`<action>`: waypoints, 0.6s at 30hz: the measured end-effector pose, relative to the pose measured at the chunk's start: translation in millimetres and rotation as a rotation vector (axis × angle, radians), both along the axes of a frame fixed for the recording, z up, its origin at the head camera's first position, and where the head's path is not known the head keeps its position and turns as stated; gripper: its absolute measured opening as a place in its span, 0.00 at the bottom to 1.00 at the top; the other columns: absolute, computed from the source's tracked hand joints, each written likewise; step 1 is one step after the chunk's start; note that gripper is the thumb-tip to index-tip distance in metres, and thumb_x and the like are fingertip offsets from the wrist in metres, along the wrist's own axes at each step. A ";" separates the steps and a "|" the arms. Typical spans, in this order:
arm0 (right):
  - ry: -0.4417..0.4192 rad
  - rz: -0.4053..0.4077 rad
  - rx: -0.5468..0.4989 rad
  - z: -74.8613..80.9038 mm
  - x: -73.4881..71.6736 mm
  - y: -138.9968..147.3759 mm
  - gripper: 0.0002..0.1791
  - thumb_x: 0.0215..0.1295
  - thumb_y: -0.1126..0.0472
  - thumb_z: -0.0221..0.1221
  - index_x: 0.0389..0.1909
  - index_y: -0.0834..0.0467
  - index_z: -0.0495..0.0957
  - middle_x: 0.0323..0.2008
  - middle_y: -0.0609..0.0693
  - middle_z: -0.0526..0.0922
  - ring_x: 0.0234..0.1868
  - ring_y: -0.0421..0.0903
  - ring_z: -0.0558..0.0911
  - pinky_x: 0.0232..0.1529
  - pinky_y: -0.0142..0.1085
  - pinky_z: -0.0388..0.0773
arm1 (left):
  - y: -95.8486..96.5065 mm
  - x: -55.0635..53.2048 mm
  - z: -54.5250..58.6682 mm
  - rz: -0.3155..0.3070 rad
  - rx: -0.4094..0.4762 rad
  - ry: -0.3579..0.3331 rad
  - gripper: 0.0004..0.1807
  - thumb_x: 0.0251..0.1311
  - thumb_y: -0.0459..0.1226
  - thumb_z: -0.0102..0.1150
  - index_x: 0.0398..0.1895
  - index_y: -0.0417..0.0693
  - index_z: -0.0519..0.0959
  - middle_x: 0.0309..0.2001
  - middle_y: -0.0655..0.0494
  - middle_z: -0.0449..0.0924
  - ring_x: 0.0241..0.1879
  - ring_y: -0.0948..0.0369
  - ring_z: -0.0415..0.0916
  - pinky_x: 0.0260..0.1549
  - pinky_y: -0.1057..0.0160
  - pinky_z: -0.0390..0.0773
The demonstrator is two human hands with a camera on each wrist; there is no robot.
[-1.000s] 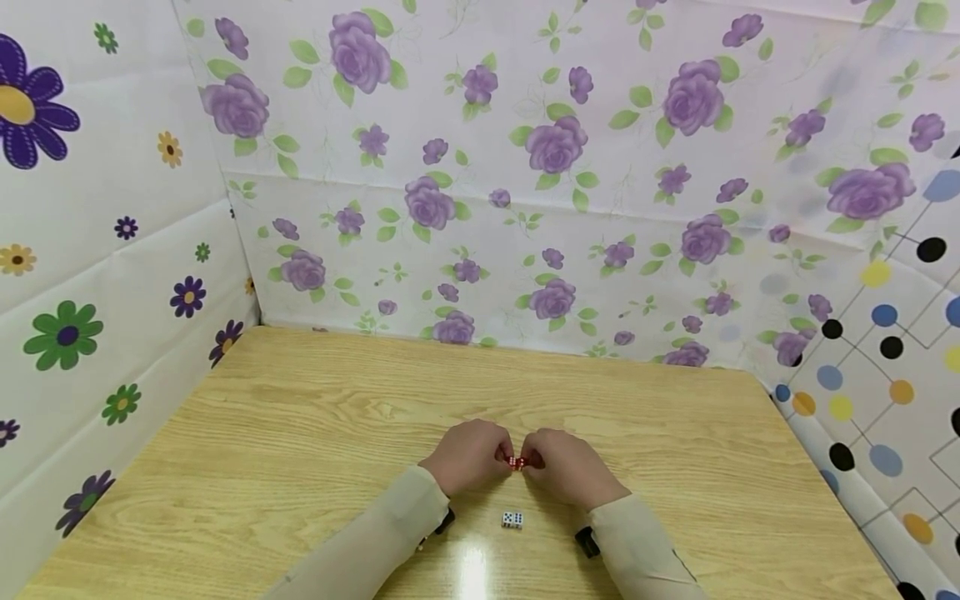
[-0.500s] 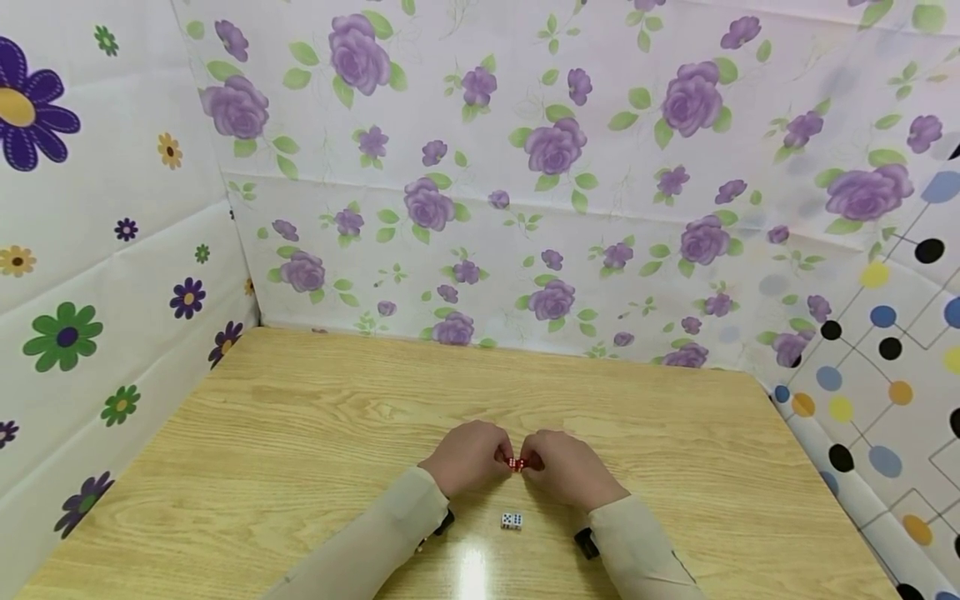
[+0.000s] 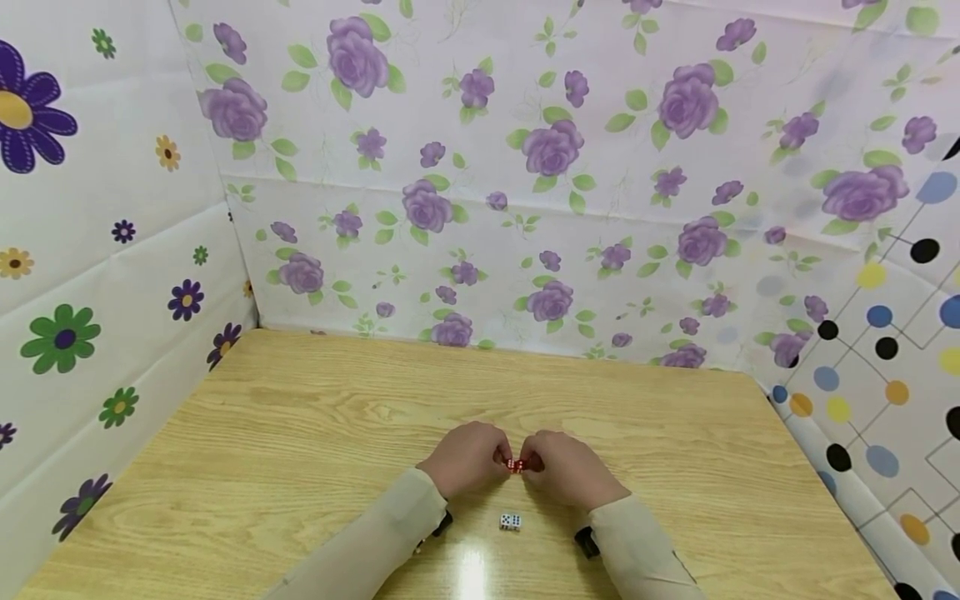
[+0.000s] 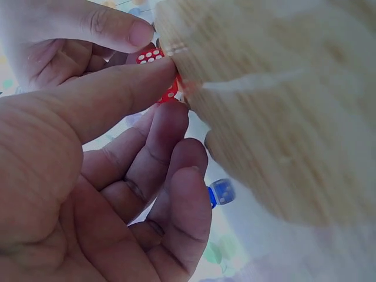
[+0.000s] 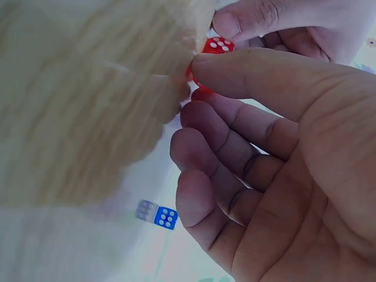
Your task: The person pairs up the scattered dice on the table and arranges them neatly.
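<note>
Two red dice with white pips (image 3: 515,466) sit side by side between the hands in the head view. My left hand (image 3: 467,456) pinches the left red die (image 4: 168,94) between thumb and forefinger, its other fingers curling below. From the other side, my right hand (image 3: 567,468) pinches the right red die (image 5: 205,75) with thumb and forefinger. The fingertips are close to the tabletop. Nearer the person, a pair of white dice with dark pips (image 3: 510,522) lies between the forearms. A blue die (image 5: 166,217) shows past the fingers in both wrist views; the hands hide it from the head view.
The wood-grain table (image 3: 315,417) extends around both hands. A purple-flowered cloth (image 3: 480,250) hangs behind it, with a flower-print cloth (image 3: 135,275) at left and a dotted cloth (image 3: 862,417) at right. Dark wrist devices (image 3: 587,542) sit under the cream sleeves.
Both hands stay in nearly the same place with the red dice between them. The head view has shifted very slightly.
</note>
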State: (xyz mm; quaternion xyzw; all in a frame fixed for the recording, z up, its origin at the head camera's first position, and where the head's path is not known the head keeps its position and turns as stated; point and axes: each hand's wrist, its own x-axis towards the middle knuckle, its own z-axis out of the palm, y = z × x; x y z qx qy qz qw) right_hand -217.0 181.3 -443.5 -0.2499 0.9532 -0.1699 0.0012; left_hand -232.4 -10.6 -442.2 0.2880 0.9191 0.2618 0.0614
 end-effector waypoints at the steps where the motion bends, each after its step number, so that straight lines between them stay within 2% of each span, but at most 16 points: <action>1: -0.009 -0.009 -0.005 0.9 0.1 1.2 0.02 0.58 0.60 0.64 0.31 0.49 0.81 0.27 0.37 0.77 0.28 0.34 0.73 0.32 0.33 0.73 | -0.8 -0.3 0.6 -0.002 -0.001 0.002 0.03 0.53 0.38 0.67 0.31 0.52 0.84 0.28 0.67 0.79 0.26 0.70 0.72 0.30 0.68 0.74; 7: -0.037 -0.094 -0.029 7.6 -1.8 9.8 0.05 0.58 0.59 0.63 0.36 0.51 0.81 0.29 0.40 0.78 0.30 0.36 0.74 0.34 0.36 0.73 | -8.9 -4.1 6.8 -0.011 -0.004 0.039 0.08 0.51 0.33 0.62 0.35 0.50 0.83 0.33 0.63 0.81 0.31 0.69 0.74 0.34 0.67 0.75; 13: -0.002 -0.186 -0.043 15.0 -5.0 18.0 0.10 0.57 0.59 0.65 0.40 0.55 0.78 0.26 0.41 0.75 0.25 0.39 0.71 0.30 0.36 0.70 | -18.1 -9.1 17.4 0.007 0.038 0.008 0.11 0.53 0.33 0.60 0.41 0.48 0.82 0.29 0.65 0.77 0.25 0.67 0.71 0.30 0.66 0.73; 18: 0.004 -0.230 -0.068 19.3 -5.2 22.9 0.11 0.57 0.59 0.66 0.40 0.55 0.78 0.26 0.40 0.75 0.25 0.38 0.71 0.31 0.37 0.71 | -23.6 -13.0 22.7 0.042 0.037 0.032 0.11 0.54 0.36 0.62 0.42 0.49 0.81 0.26 0.67 0.75 0.25 0.68 0.71 0.30 0.65 0.73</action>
